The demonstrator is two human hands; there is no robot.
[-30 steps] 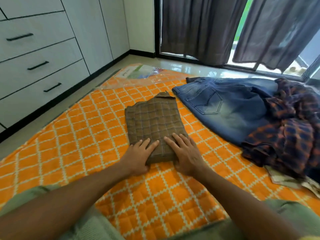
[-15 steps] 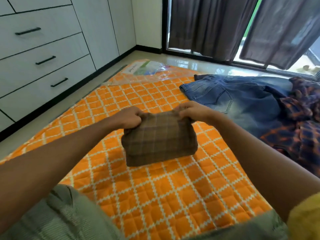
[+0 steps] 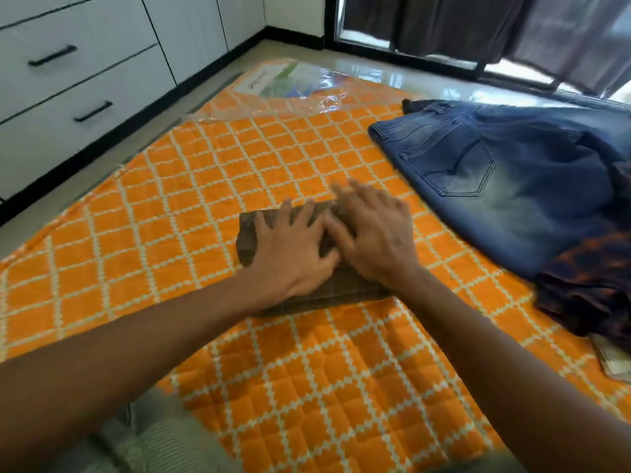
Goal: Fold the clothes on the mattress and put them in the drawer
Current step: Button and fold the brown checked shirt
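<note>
We press our left hand (image 3: 290, 254) and right hand (image 3: 372, 233) flat, fingers spread, on the folded cloth (image 3: 249, 240) on the orange mattress (image 3: 170, 199). Jeans (image 3: 512, 172) lie right; white drawers (image 3: 68, 80) stand left, curtains (image 3: 478, 25) beyond.

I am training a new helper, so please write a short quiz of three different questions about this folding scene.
1. True or false: both hands lie flat on the brown checked garment.
2. Which garment lies nearest the window: A) blue jeans, B) dark plaid shirt?
3. Fill in: the drawers are all ____.

Key: 1 true, the left hand and right hand press it on the orange mattress. 2 A. 3 closed.
</note>
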